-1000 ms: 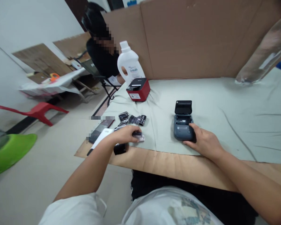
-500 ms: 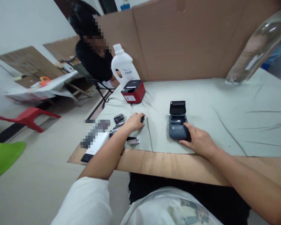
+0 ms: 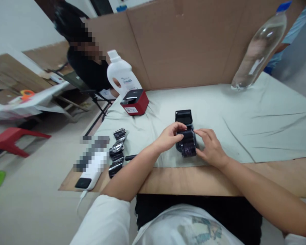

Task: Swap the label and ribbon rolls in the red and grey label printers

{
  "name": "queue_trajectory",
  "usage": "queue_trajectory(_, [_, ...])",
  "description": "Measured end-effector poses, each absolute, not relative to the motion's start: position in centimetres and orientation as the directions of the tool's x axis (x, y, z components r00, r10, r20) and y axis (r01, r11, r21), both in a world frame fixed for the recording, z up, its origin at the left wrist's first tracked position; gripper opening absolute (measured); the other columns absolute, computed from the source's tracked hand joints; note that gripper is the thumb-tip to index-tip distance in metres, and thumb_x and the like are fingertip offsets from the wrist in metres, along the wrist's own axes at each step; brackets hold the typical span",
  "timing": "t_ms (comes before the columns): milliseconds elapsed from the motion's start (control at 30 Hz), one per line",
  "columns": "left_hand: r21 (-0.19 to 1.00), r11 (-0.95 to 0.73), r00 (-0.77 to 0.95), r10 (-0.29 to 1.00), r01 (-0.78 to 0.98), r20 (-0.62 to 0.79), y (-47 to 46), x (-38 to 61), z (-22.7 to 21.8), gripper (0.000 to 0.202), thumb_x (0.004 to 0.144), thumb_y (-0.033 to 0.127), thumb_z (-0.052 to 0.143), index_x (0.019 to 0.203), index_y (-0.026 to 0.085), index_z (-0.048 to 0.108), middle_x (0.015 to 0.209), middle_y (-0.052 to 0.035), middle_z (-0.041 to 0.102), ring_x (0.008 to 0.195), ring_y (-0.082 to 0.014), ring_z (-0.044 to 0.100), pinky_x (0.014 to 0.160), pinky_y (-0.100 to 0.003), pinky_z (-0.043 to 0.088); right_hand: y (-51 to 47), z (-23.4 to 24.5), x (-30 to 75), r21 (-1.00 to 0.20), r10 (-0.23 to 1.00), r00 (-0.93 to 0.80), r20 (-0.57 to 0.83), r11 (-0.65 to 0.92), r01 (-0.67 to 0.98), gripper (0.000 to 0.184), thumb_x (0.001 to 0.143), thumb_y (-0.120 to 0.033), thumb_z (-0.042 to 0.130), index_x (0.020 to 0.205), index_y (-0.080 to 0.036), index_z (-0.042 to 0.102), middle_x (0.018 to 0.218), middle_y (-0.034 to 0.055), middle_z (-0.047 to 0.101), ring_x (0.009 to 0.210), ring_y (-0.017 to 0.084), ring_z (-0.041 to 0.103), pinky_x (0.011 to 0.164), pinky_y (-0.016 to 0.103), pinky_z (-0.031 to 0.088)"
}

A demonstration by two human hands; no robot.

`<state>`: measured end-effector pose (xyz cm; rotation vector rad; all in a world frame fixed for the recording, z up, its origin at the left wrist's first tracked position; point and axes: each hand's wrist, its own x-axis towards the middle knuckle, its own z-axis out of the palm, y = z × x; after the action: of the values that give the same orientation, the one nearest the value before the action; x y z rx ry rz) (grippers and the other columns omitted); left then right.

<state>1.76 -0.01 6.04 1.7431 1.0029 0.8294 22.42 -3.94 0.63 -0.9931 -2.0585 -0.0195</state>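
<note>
A small dark label printer point(image 3: 185, 117) with its lid open lies on the grey cloth point(image 3: 244, 115) in front of me. Over the printer body both hands pinch a dark shiny roll point(image 3: 186, 143): my left hand point(image 3: 169, 136) takes its left end and my right hand point(image 3: 210, 146) its right end. The roll covers most of the printer's body. Several more dark wrapped rolls point(image 3: 117, 151) lie to the left near the table's front edge.
A red label printer point(image 3: 134, 102) and a white jug point(image 3: 121, 76) stand at the back left. A clear plastic bottle point(image 3: 257, 51) stands at the back right before a cardboard wall point(image 3: 188, 41). A white phone point(image 3: 90, 173) lies at the table's left corner. Another person sits beyond the table.
My left hand has moved right from the pile of rolls to the dark printer, bringing a roll. My right hand shifted from gripping the printer's side to the roll. The camera turned right.
</note>
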Motion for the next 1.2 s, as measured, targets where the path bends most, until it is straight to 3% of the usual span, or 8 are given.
queue_trajectory(167, [0.778,-0.475,0.325,0.874,0.411,0.362,1.2,2.8,3.2,0.026,0.078,0.014,0.054,0.103,0.018,0.06,0.108,-0.007,0.068,0.103,-0.0182,0.062,0.097,-0.036,0.047,-4.0,0.7,22.1,-0.285,0.63,-0.389,0.672,0.705,0.65,0.037,0.083,-0.018,0.06,0.119,-0.024,0.06,0.106,0.0105,0.058,0.1,0.027,0.053,0.087,0.046,0.051])
queue_trajectory(367, [0.644,-0.505,0.326,0.863,0.574,0.386,2.1,2.5,1.7,0.026,0.083,0.016,0.054,0.107,0.019,0.063,0.111,-0.0063,0.069,0.107,-0.0194,0.06,0.099,-0.039,0.045,-3.7,0.3,22.0,-0.283,0.656,-0.413,0.632,0.691,0.665,0.026,0.084,-0.017,0.059,0.109,-0.022,0.067,0.103,0.011,0.06,0.1,0.027,0.052,0.085,0.047,0.051])
queue_trajectory(567, [0.575,-0.572,0.364,0.818,0.584,0.444,2.5,2.4,0.7,0.025,0.091,0.023,0.049,0.11,0.02,0.065,0.122,-0.0091,0.063,0.118,-0.0206,0.053,0.106,-0.042,0.039,-3.6,0.5,21.8,-0.262,0.647,-0.416,0.639,0.692,0.673,0.023,0.089,-0.019,0.057,0.109,-0.02,0.068,0.103,0.0119,0.061,0.099,0.026,0.053,0.087,0.047,0.052])
queue_trajectory(800, [0.648,-0.497,0.202,0.855,0.577,0.477,2.6,1.7,0.1,0.044,0.096,0.048,0.037,0.119,0.018,0.059,0.132,-0.0142,0.05,0.129,-0.0214,0.043,0.111,-0.04,0.034,-3.7,0.9,21.6,-0.268,0.659,-0.416,0.627,0.683,0.679,0.024,0.089,-0.021,0.057,0.111,-0.019,0.067,0.105,0.0124,0.062,0.1,0.027,0.053,0.088,0.048,0.051])
queue_trajectory(933, [0.835,-0.319,0.115,0.947,0.448,0.3,3.6,1.6,-0.4,0.062,0.097,0.059,0.018,0.148,0.024,0.028,0.151,-0.0133,0.037,0.138,-0.0181,0.039,0.11,-0.036,0.036,-3.8,0.9,21.6,-0.25,0.637,-0.428,0.641,0.701,0.668,0.025,0.088,-0.022,0.058,0.111,-0.018,0.067,0.106,0.013,0.062,0.102,0.027,0.053,0.089,0.047,0.051])
queue_trajectory(1033, [0.931,-0.199,0.161,0.975,0.305,0.155,4.1,1.6,-0.9,0.065,0.096,0.059,0.003,0.153,0.028,0.007,0.149,-0.0119,0.043,0.134,-0.0155,0.047,0.102,-0.033,0.043,-3.9,0.8,21.7,-0.255,0.616,-0.448,0.648,0.73,0.634,0.025,0.088,-0.022,0.06,0.111,-0.019,0.067,0.105,0.0125,0.063,0.103,0.027,0.054,0.088,0.047,0.051])
queue_trajectory(1100, [0.951,-0.187,0.16,0.976,0.247,0.151,4.2,1.6,-1.0,0.066,0.095,0.062,0.001,0.152,0.029,0.011,0.145,-0.0111,0.047,0.13,-0.0153,0.05,0.099,-0.033,0.044,-3.9,0.7,21.7,-0.262,0.601,-0.469,0.646,0.753,0.604,0.025,0.087,-0.022,0.061,0.112,-0.02,0.067,0.105,0.0113,0.065,0.103,0.026,0.054,0.088,0.047,0.052])
queue_trajectory(1200, [0.955,-0.253,0.126,0.964,0.154,0.235,3.8,1.5,-1.0,0.067,0.094,0.065,0.01,0.144,0.024,0.028,0.131,-0.0123,0.056,0.123,-0.017,0.054,0.101,-0.035,0.043,-3.9,0.7,21.7,-0.273,0.575,-0.49,0.655,0.785,0.557,0.024,0.087,-0.023,0.063,0.111,-0.02,0.067,0.104,0.0107,0.066,0.102,0.026,0.055,0.088,0.046,0.053])
